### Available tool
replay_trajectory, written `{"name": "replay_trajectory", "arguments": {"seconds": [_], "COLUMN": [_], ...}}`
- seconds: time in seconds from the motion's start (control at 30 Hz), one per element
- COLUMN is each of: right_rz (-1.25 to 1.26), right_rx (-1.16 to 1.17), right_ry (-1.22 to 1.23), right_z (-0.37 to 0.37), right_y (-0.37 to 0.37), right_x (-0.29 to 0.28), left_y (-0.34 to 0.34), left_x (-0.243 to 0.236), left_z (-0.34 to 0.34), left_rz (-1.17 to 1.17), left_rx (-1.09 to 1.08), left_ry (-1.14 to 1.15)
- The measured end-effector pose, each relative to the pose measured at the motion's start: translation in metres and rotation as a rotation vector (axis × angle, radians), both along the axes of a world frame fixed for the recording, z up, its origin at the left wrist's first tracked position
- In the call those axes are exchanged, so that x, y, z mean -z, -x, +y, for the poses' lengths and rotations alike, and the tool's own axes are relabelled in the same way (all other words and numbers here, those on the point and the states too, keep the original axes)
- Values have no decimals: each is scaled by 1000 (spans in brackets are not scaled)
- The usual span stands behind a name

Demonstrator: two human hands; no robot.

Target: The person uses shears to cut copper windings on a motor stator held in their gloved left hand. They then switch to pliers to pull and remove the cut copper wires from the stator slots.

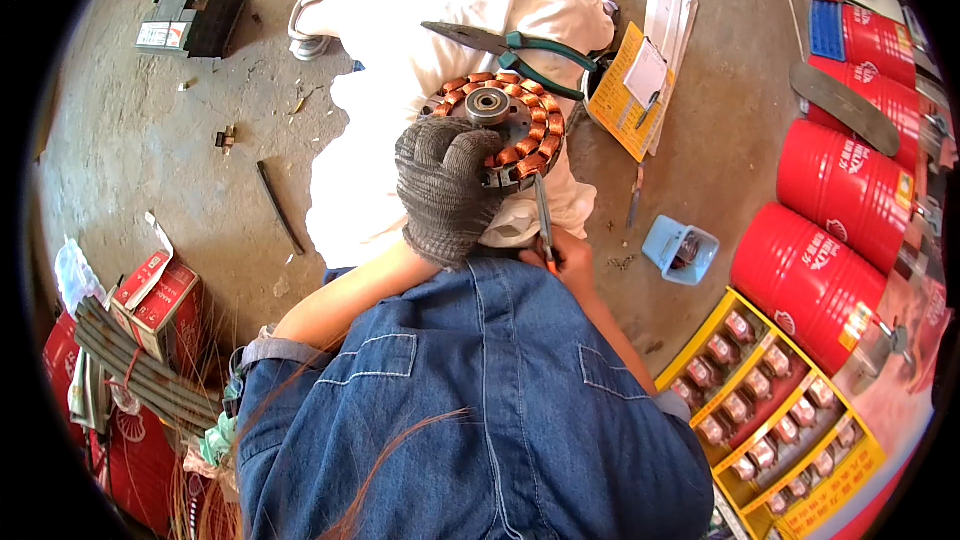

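Observation:
On my lap, over a white cloth (360, 160), rests a motor stator (537, 135) with a ring of copper coils and a round steel bearing (488, 106) at its middle. My left hand (445, 185), in a dark grey knitted glove, is closed on its near left rim. Bare, my right hand (570, 262) grips a slim metal tool (543, 210) with some orange at its lower end. The tool's tip meets the near right edge of the coils; its exact kind is unclear. Beyond the stator lie pliers (510, 48) with green handles, jaws toward the left.
A black battery (195, 20) stands on the floor at far left. To the right are a yellow clipboard (625, 90), a blue plastic tub (680, 250), red drums (810, 275) and a yellow rack (775, 410) of small bottles. Coiled hose (140, 360) and a red box (160, 305) sit left.

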State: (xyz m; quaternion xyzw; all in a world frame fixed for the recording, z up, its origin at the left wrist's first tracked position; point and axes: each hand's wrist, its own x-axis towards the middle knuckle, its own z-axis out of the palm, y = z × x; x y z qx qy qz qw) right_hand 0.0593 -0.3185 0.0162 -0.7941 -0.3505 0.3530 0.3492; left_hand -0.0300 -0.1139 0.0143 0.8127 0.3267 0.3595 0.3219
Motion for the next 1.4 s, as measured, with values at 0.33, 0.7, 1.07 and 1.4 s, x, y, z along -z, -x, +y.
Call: {"name": "replay_trajectory", "arguments": {"seconds": [0.33,0.7,1.07,1.4], "right_rz": [361,381,573,140], "right_rx": [-164,-227,-123,-195], "right_ry": [295,466,810,622], "right_z": [5,25,65,48], "right_y": [-34,-37,-54,-24], "right_x": [-92,-135,-184,-147], "left_y": [6,12,18,8], "left_x": [3,17,20,8], "left_z": [5,4,4,11], "left_rz": [-44,-45,-6,40], "left_rx": [91,127,206,169], "left_ry": [-59,-138,-146,-76]}}
